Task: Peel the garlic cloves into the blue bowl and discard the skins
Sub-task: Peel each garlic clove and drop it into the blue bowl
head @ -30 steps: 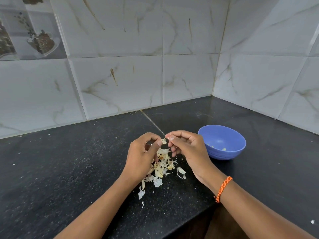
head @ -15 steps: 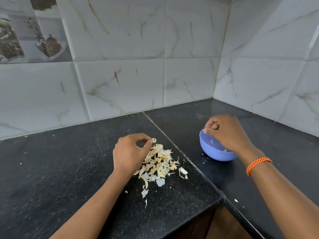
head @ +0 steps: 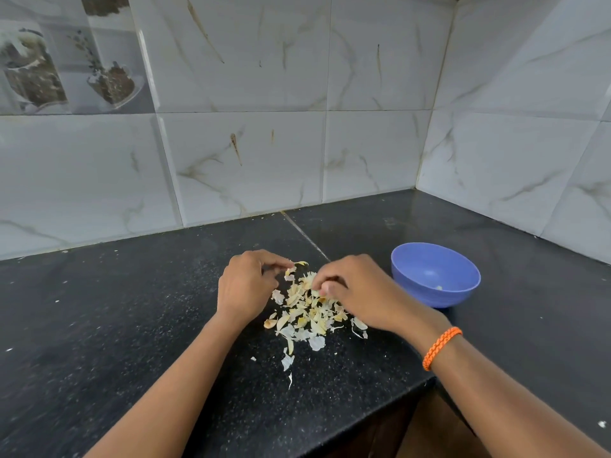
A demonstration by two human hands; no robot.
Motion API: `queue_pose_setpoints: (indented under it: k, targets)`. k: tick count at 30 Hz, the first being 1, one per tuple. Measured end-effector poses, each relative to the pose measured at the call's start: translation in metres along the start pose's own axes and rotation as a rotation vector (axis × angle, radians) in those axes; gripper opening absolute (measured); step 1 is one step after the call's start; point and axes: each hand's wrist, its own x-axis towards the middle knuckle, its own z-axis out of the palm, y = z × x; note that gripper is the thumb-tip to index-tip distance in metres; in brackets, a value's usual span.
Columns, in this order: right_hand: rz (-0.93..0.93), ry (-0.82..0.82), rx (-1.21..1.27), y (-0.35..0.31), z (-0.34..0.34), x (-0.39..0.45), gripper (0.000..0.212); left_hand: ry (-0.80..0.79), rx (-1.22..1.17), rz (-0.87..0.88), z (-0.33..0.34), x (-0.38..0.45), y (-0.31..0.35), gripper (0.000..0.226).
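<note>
A pile of pale garlic skins point(head: 305, 314) lies on the black counter point(head: 132, 325) in front of me. My left hand point(head: 246, 287) sits at the pile's left edge, thumb and fingers curled and pinching a scrap of skin at its top. My right hand point(head: 360, 292) lies over the pile's right side, its curled fingertips closed on a piece of garlic in the heap; whether it is clove or skin is hidden. The blue bowl point(head: 439, 300) stands just right of that hand, with a small pale garlic piece point(head: 439, 287) inside.
Marble-patterned wall tiles point(head: 363, 153) close off the back and right of the counter corner. The counter's front edge point(head: 380, 401) steps back near my right forearm. An orange braided band point(head: 441, 347) circles my right wrist.
My right hand went from the peeled clove to the blue bowl, then came back to the skin pile. My left hand stayed at the pile's left edge.
</note>
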Motion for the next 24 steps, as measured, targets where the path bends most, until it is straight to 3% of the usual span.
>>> queue_pose_setpoints:
  k: [3, 9, 13, 20, 24]
  targets:
    - [-0.063, -0.057, -0.017, -0.012, 0.022, 0.005, 0.024, 0.006, -0.011, -0.006, 0.000, 0.001, -0.005, 0.058]
    - [-0.174, -0.087, -0.266, -0.026, 0.064, 0.017, 0.018, 0.074, -0.064, -0.033, 0.004, -0.002, -0.007, 0.047]
    - [-0.163, -0.053, -0.271, -0.027, 0.065, 0.023, 0.006, 0.083, -0.079, -0.051, 0.006, -0.002, -0.007, 0.043]
    - [0.006, 0.144, 0.277, 0.000, 0.029, 0.022, 0.024, 0.023, -0.299, 0.045, 0.009, -0.002, -0.002, 0.030]
    - [0.083, 0.202, 0.537, 0.018, 0.025, 0.011, 0.015, -0.111, -0.420, 0.113, 0.016, -0.004, 0.002, 0.026]
